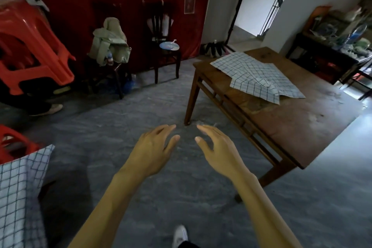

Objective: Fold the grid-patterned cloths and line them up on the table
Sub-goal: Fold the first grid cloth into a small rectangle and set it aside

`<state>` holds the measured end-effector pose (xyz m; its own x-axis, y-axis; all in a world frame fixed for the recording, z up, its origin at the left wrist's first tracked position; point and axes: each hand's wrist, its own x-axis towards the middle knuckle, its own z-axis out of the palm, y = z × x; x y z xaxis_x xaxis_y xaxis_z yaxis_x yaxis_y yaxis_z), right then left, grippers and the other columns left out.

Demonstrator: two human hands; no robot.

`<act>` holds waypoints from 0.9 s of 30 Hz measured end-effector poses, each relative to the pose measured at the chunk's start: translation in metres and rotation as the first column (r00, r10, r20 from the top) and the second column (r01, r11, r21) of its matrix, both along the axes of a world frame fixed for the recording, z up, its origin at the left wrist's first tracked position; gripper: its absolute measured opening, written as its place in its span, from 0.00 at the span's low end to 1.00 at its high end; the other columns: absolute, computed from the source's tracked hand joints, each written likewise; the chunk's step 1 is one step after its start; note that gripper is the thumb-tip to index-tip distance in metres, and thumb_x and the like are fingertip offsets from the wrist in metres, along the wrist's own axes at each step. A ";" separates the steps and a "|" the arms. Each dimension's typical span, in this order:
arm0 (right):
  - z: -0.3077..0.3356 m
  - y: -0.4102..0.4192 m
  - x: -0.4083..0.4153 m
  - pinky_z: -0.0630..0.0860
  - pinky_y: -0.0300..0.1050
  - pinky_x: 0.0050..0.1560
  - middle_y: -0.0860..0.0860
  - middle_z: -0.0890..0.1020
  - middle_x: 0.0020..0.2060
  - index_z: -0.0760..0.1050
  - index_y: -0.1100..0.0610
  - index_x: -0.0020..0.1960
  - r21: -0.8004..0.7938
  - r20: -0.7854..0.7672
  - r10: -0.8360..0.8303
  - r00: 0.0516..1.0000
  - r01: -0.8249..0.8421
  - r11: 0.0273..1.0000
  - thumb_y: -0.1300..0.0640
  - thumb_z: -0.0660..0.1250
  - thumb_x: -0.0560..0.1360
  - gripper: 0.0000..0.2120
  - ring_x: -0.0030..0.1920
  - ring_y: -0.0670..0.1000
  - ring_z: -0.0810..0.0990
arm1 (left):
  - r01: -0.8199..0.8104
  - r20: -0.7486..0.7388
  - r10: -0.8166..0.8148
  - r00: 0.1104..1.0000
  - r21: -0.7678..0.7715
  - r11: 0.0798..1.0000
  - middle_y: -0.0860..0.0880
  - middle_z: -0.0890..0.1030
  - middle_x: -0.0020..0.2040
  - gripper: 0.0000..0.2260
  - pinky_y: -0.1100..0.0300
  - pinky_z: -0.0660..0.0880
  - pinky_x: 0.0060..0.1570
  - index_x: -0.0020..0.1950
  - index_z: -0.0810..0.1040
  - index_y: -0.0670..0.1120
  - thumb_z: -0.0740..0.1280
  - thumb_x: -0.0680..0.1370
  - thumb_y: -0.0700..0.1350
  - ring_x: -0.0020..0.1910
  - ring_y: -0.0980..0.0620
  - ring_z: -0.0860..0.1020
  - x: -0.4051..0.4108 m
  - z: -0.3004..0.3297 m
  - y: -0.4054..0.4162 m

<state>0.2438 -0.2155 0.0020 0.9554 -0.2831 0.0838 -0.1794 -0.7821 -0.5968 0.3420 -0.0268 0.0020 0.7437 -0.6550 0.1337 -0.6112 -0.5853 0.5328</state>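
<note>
Left hand and right hand: side by side over the floor, fingers loosely spread, holding nothing. Table: ahead-right of the hands. Cloths: unfolded, overlapping, on its far end. Another cloth: low, left of the left hand.

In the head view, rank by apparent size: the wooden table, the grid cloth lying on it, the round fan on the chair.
1. wooden table
2. grid cloth on it
3. round fan, smallest, though it sits farther from the camera
</note>
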 end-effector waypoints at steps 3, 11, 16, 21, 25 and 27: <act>-0.015 -0.024 0.051 0.69 0.46 0.68 0.42 0.71 0.69 0.66 0.46 0.71 0.013 0.007 -0.037 0.999 0.037 0.999 0.42 0.58 0.79 0.22 0.68 0.42 0.69 | 0.041 -0.023 -0.041 0.999 0.027 0.999 0.48 0.73 0.68 0.32 0.54 0.67 0.65 0.70 0.69 0.48 0.45 0.75 0.65 0.66 0.49 0.71 0.055 -0.006 -0.030; -0.033 -0.115 0.210 0.67 0.39 0.64 0.45 0.72 0.67 0.68 0.50 0.71 0.092 0.057 -0.149 0.987 0.144 0.985 0.45 0.59 0.80 0.21 0.67 0.45 0.70 | 0.129 -0.061 -0.121 0.991 0.147 0.981 0.49 0.69 0.71 0.28 0.53 0.64 0.69 0.72 0.66 0.50 0.49 0.77 0.61 0.69 0.51 0.67 0.224 -0.004 -0.127; -0.025 -0.163 0.308 0.70 0.45 0.65 0.46 0.73 0.67 0.68 0.50 0.70 0.105 0.094 -0.163 0.982 0.153 0.983 0.45 0.59 0.80 0.21 0.68 0.48 0.70 | 0.133 -0.014 -0.132 0.991 0.157 0.979 0.48 0.71 0.70 0.23 0.56 0.61 0.68 0.71 0.68 0.48 0.54 0.80 0.58 0.69 0.50 0.67 0.322 0.006 -0.182; -0.028 -0.207 0.387 0.68 0.40 0.64 0.48 0.73 0.67 0.69 0.50 0.70 0.096 0.062 -0.195 0.979 0.189 0.977 0.45 0.60 0.80 0.21 0.68 0.48 0.70 | 0.170 -0.042 -0.166 0.985 0.119 0.978 0.47 0.73 0.68 0.31 0.53 0.65 0.68 0.70 0.70 0.47 0.49 0.76 0.64 0.66 0.49 0.70 0.409 0.007 -0.233; -0.041 -0.241 0.453 0.67 0.37 0.63 0.48 0.75 0.66 0.70 0.51 0.69 0.038 0.043 -0.262 0.964 0.260 0.965 0.46 0.60 0.79 0.20 0.66 0.48 0.71 | 0.214 -0.057 -0.209 0.976 0.111 0.970 0.46 0.72 0.69 0.25 0.56 0.62 0.68 0.70 0.69 0.46 0.52 0.79 0.59 0.67 0.49 0.69 0.483 -0.008 -0.273; -0.047 -0.256 0.491 0.67 0.37 0.62 0.48 0.75 0.66 0.70 0.51 0.69 0.010 0.026 -0.287 0.957 0.287 0.958 0.46 0.60 0.79 0.20 0.66 0.47 0.72 | 0.243 -0.069 -0.237 0.969 0.102 0.965 0.47 0.71 0.69 0.24 0.56 0.61 0.68 0.70 0.69 0.47 0.53 0.80 0.58 0.68 0.49 0.68 0.527 -0.018 -0.294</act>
